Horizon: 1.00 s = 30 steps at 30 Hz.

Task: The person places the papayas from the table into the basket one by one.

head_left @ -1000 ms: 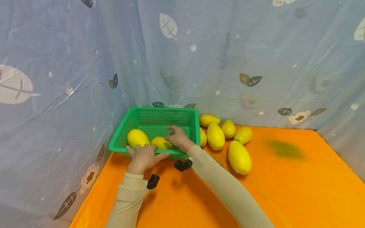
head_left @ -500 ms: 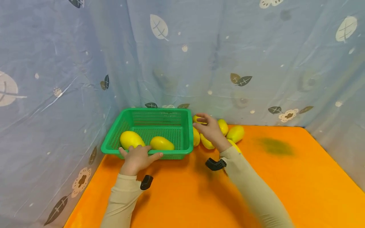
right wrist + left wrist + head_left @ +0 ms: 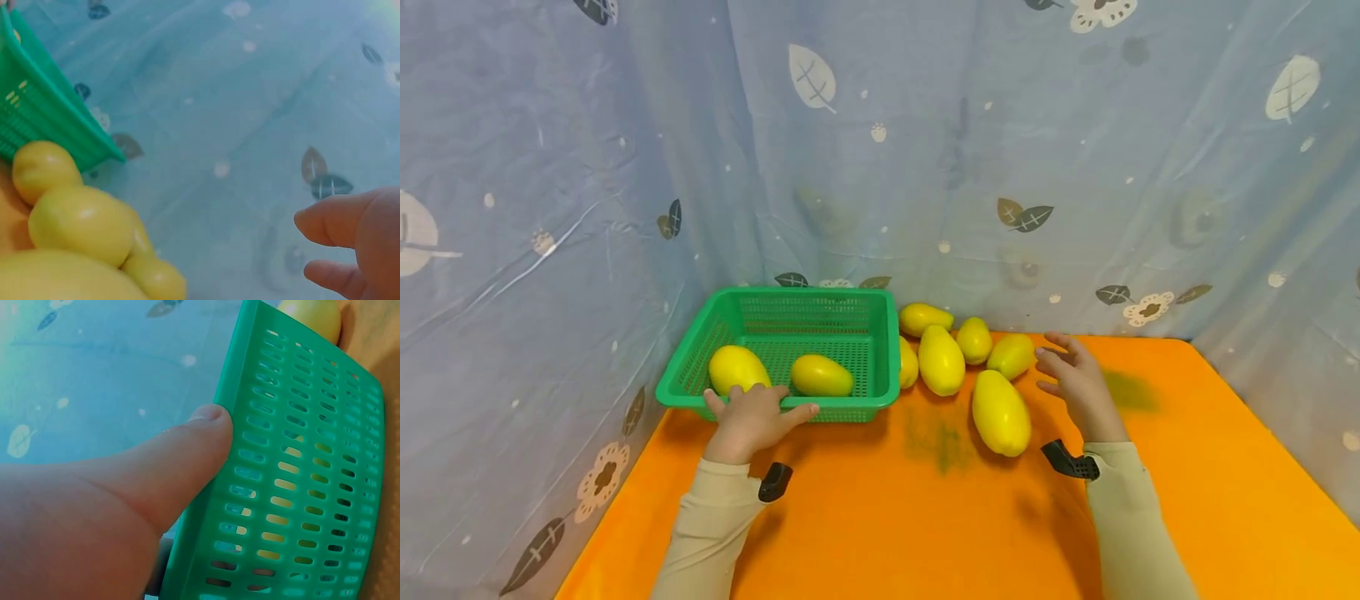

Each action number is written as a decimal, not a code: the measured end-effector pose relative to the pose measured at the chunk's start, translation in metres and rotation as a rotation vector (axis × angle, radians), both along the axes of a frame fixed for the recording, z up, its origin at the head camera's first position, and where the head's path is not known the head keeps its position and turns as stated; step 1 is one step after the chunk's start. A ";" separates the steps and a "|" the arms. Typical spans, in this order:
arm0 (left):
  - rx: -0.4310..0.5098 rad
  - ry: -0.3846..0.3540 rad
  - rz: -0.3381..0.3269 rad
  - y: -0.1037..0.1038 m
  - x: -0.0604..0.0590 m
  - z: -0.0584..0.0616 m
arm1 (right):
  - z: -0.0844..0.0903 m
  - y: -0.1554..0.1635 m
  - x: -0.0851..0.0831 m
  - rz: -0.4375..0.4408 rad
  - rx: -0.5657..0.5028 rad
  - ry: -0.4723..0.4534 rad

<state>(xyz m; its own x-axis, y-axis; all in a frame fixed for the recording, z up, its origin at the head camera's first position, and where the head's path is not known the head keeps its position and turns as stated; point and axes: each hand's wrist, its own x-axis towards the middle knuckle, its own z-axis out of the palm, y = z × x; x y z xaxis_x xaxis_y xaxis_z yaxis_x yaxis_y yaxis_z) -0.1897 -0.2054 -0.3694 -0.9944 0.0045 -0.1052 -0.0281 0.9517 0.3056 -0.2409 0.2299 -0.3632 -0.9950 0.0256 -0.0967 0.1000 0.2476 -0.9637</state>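
Left hand (image 3: pixel 751 417) gripping green basket (image 3: pixel 880 350) rim, fingertips hidden inside; right hand (image 3: pixel 1075 385) loosely spread, empty.

Soft, even light fills the head view, bright and without hard glare; faint shadows lie under the sleeves on the orange tabletop (image 3: pixel 865 517). The wide lens bends the curtain (image 3: pixel 880 167) at the frame edges. Both wrist views are hazy with a blue-green cast: the thumb (image 3: pixel 156 475) sits too close for focus, and the mangoes (image 3: pixel 81 225) look soft, perhaps from motion.
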 end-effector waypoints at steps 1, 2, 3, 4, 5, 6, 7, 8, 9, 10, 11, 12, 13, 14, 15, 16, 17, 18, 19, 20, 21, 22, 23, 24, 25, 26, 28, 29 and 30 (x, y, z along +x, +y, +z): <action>-0.001 -0.001 -0.003 0.000 0.000 0.000 | -0.004 0.003 0.001 -0.010 -0.009 -0.007; -0.004 -0.002 -0.005 0.001 -0.001 0.000 | -0.008 0.005 0.001 -0.019 -0.017 -0.012; -0.005 -0.003 -0.007 0.001 -0.001 0.001 | -0.010 0.007 0.001 -0.027 -0.023 -0.014; -0.006 -0.005 -0.007 0.002 -0.002 0.001 | -0.012 0.007 0.001 -0.033 -0.027 -0.013; -0.006 -0.008 -0.007 0.002 -0.002 0.001 | -0.013 0.008 0.000 -0.035 -0.027 -0.011; -0.006 -0.011 -0.005 0.002 -0.001 0.001 | -0.013 0.008 -0.001 -0.037 -0.022 -0.008; -0.007 -0.013 -0.003 0.002 -0.001 0.001 | -0.013 0.008 -0.001 -0.035 -0.020 -0.006; -0.008 -0.015 0.001 0.001 -0.001 0.001 | -0.013 0.008 -0.002 -0.033 -0.016 -0.004; -0.008 -0.017 0.003 0.001 -0.001 0.002 | -0.013 0.007 -0.003 -0.032 -0.016 -0.002; -0.009 -0.019 0.004 0.001 0.000 0.002 | -0.013 0.007 -0.004 -0.032 -0.017 -0.002; -0.009 -0.021 0.004 0.000 0.000 0.003 | -0.013 0.007 -0.004 -0.033 -0.018 -0.003; -0.009 -0.022 0.005 0.000 0.000 0.003 | -0.012 0.007 -0.004 -0.034 -0.020 -0.004; -0.008 -0.021 0.005 0.000 0.000 0.003 | -0.013 0.006 -0.005 -0.034 -0.021 -0.006; -0.008 -0.022 0.005 0.000 0.000 0.003 | -0.013 0.006 -0.005 -0.034 -0.021 -0.005; -0.007 -0.022 0.003 -0.001 0.000 0.003 | -0.014 0.006 -0.005 -0.035 -0.022 -0.005; -0.007 -0.022 0.002 -0.001 0.000 0.004 | -0.014 0.006 -0.005 -0.032 -0.019 -0.006; -0.007 -0.021 0.001 -0.001 0.000 0.004 | -0.015 0.006 -0.005 -0.028 -0.016 -0.006; -0.006 -0.019 0.000 -0.001 0.000 0.004 | -0.016 0.006 -0.005 -0.022 -0.012 -0.007; -0.005 -0.017 -0.002 0.000 -0.001 0.004 | -0.017 0.005 -0.006 -0.016 -0.007 -0.011; -0.004 -0.015 -0.002 0.000 0.000 0.004 | -0.017 0.005 -0.006 -0.003 0.006 -0.018; -0.003 -0.013 -0.004 0.000 0.000 0.004 | -0.018 0.005 -0.006 0.012 0.022 -0.028; 0.000 -0.011 -0.005 0.000 0.000 0.004 | -0.019 0.005 -0.007 0.030 0.040 -0.039; 0.002 -0.010 -0.006 0.000 0.000 0.003 | -0.020 0.004 -0.007 0.047 0.060 -0.054; 0.002 -0.009 -0.006 0.000 0.000 0.003 | -0.022 0.004 -0.008 0.069 0.082 -0.068; 0.003 -0.009 -0.005 0.000 0.000 0.003 | -0.023 0.003 -0.009 0.089 0.108 -0.083; 0.003 -0.008 -0.004 0.000 -0.001 0.002 | -0.025 0.003 -0.009 0.112 0.130 -0.094; 0.002 -0.011 -0.003 0.000 0.000 0.002 | -0.029 0.000 -0.009 0.144 0.163 -0.117; 0.001 -0.012 -0.003 0.000 0.000 0.001 | -0.030 -0.001 -0.009 0.159 0.180 -0.126; 0.000 -0.014 -0.003 0.000 -0.001 0.001 | -0.033 -0.002 -0.009 0.174 0.203 -0.130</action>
